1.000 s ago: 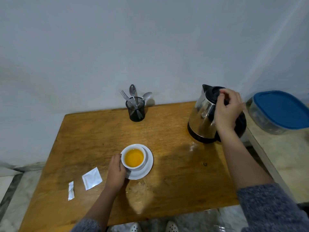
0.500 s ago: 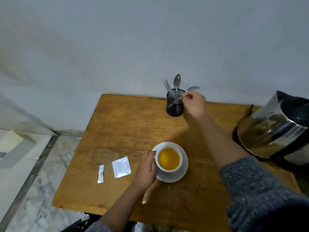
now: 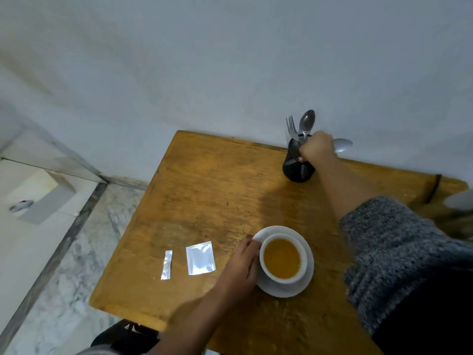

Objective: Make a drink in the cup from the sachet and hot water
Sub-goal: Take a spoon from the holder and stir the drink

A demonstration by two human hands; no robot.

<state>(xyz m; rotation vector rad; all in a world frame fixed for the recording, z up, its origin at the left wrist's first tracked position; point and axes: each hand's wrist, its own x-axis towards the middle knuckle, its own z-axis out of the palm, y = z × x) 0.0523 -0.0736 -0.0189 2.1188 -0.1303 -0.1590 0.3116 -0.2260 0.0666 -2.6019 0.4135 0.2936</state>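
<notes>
A white cup full of orange-brown liquid stands on a white saucer on the wooden table. My left hand rests against the cup's left side, touching cup and saucer. The torn silver sachet lies flat left of the cup, its torn-off strip beside it. My right hand is at the black cutlery holder at the table's back edge, its fingers closed around a spoon whose bowl pokes out to the right.
A fork and another spoon stand in the holder. The kettle's edge shows at the far right. The wall runs right behind the table. Marble floor lies to the left.
My right hand left the kettle lid, went left to the cutlery holder and closed on a spoon. The view swung left, so the kettle is almost out of frame. Left hand stays at the cup.
</notes>
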